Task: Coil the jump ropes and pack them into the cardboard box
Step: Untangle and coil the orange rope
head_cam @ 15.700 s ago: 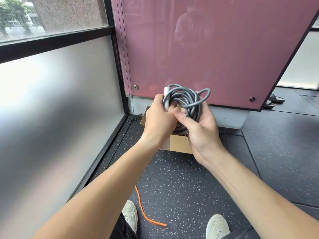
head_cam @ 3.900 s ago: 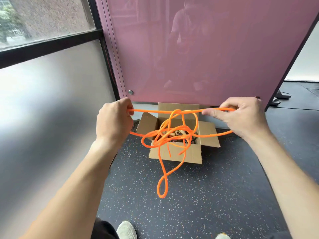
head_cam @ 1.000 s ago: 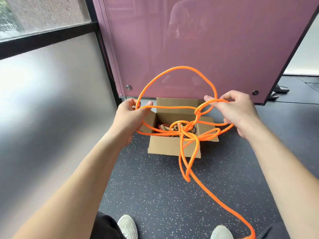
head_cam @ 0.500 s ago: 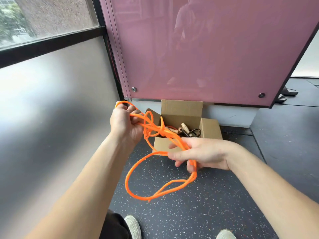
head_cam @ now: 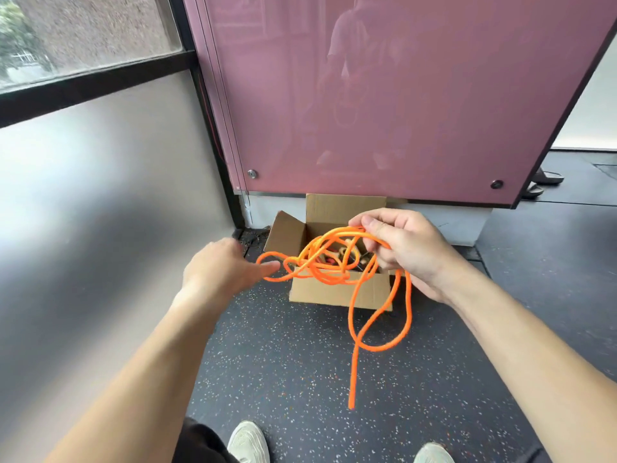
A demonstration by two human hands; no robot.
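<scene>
An orange jump rope (head_cam: 329,262) hangs in a loose tangle in the air over the open cardboard box (head_cam: 337,290), which stands on the floor against the wall. My right hand (head_cam: 405,248) grips several strands of the rope at the top of the tangle. One long loop and a free end (head_cam: 352,389) dangle below it. My left hand (head_cam: 227,267), blurred, has its fingers stretched toward the leftmost loop and its fingertip touches or nears it. Other ropes with wooden handles (head_cam: 344,253) lie inside the box, partly hidden.
A pink glossy panel (head_cam: 384,95) rises right behind the box, and a frosted glass wall (head_cam: 100,212) closes the left side. The floor is dark speckled rubber (head_cam: 300,362). My two shoes (head_cam: 248,441) show at the bottom edge. Sandals (head_cam: 544,180) lie at the far right.
My right hand has risen from below the box front to above it, lifting the rope. My left hand has let go of the bundle and now reaches out with straight fingers.
</scene>
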